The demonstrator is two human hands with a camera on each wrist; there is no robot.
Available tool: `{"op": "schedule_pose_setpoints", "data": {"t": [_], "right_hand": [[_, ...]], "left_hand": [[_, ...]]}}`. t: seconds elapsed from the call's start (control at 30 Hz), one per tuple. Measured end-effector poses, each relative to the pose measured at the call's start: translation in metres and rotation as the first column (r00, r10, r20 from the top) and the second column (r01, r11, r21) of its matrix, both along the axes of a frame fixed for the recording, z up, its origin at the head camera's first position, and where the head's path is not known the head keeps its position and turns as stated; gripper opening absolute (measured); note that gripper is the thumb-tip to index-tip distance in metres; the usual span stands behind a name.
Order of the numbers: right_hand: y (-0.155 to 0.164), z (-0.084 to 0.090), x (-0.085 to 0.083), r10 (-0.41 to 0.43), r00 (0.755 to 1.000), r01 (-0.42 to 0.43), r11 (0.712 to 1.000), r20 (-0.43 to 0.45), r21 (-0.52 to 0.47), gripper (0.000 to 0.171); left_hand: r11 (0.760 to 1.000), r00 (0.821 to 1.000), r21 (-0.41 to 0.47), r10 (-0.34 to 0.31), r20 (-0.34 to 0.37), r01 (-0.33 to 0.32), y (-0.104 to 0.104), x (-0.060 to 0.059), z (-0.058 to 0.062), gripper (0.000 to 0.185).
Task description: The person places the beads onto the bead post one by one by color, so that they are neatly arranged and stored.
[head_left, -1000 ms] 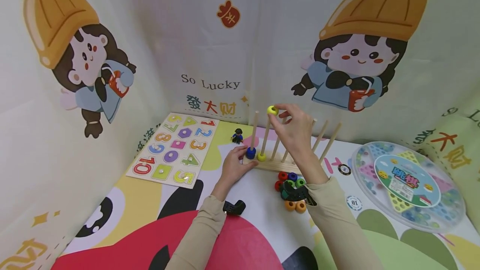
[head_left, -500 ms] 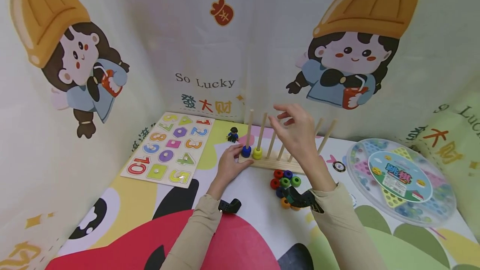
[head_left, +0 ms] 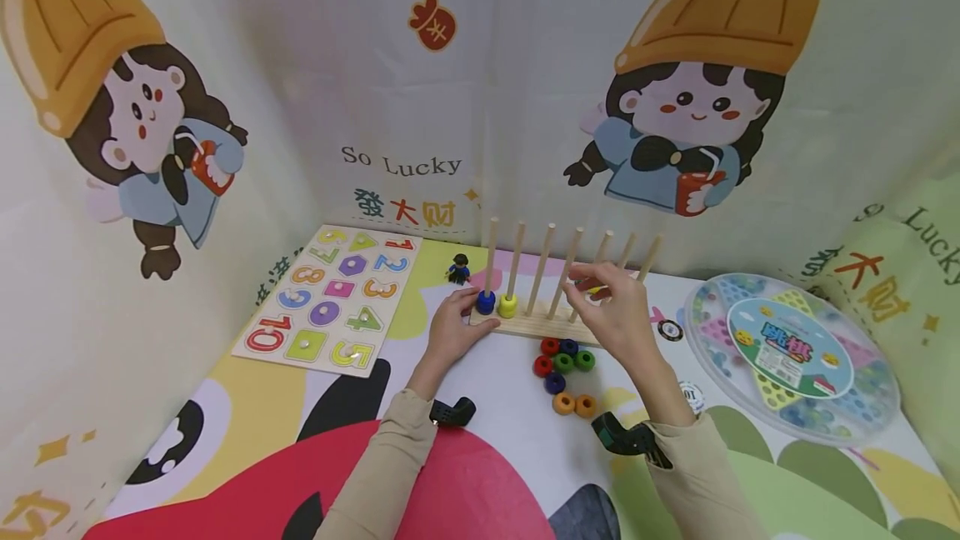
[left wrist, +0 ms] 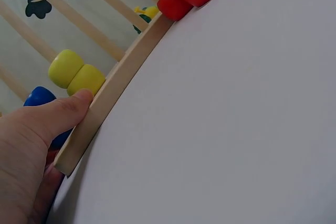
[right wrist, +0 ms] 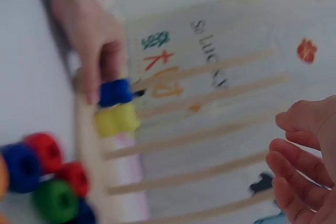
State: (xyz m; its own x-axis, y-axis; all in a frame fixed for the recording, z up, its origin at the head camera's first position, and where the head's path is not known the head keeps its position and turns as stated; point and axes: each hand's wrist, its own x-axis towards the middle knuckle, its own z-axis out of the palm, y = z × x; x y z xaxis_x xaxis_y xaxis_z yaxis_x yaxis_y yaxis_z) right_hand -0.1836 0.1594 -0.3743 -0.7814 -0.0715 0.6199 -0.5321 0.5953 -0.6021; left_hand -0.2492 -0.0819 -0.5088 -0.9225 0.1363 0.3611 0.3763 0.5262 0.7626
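Left edge: number puzzle board [head_left: 333,298] lies flat near the cloth wall, well apart from the peg rack [head_left: 536,325]; a small toy figure [head_left: 458,269] stands between them, near the back wall.
Left hand [head_left: 450,330]: rests against the rack's left end, thumb pressed on the wooden base's front edge; nothing clamped in it.
Rack: seven upright pegs on a wooden base, close to the back wall; a blue bead [head_left: 486,302] sits on the first peg, two yellow beads [head_left: 508,306] on the second, the other pegs bare.
Right hand [head_left: 613,313]: hovers in front of the rack's right half, fingers spread and relaxed, empty.
Loose beads [head_left: 564,361]: red, blue, green and orange, clustered on the table [head_left: 495,390] just in front of the rack, below the right hand.
Open room: bare table between the two forearms.
Right edge: round game box [head_left: 795,357], well apart from the rack.
Left wrist view: shows the thumb [left wrist: 63,111] touching the base.
Right wrist view: blurred.
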Motion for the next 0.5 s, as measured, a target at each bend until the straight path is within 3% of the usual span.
{"op": "schedule_pose_setpoints", "data": {"t": [0.23,0.5], "right_hand": [[0.021,-0.04,0.007,-0.017,0.982,0.01,0.999,0.191,0.04,0.018],[0.037,-0.064,0.013,-0.013,0.966,-0.004,0.998,0.259,0.066,0.021]], "left_hand": [[1.0,1.0,-0.009,-0.005,-0.007,0.005,0.0,0.001,0.003,0.061],[1.0,1.0,-0.007,0.005,-0.011,-0.005,0.001,0.001,0.003,0.061]]}}
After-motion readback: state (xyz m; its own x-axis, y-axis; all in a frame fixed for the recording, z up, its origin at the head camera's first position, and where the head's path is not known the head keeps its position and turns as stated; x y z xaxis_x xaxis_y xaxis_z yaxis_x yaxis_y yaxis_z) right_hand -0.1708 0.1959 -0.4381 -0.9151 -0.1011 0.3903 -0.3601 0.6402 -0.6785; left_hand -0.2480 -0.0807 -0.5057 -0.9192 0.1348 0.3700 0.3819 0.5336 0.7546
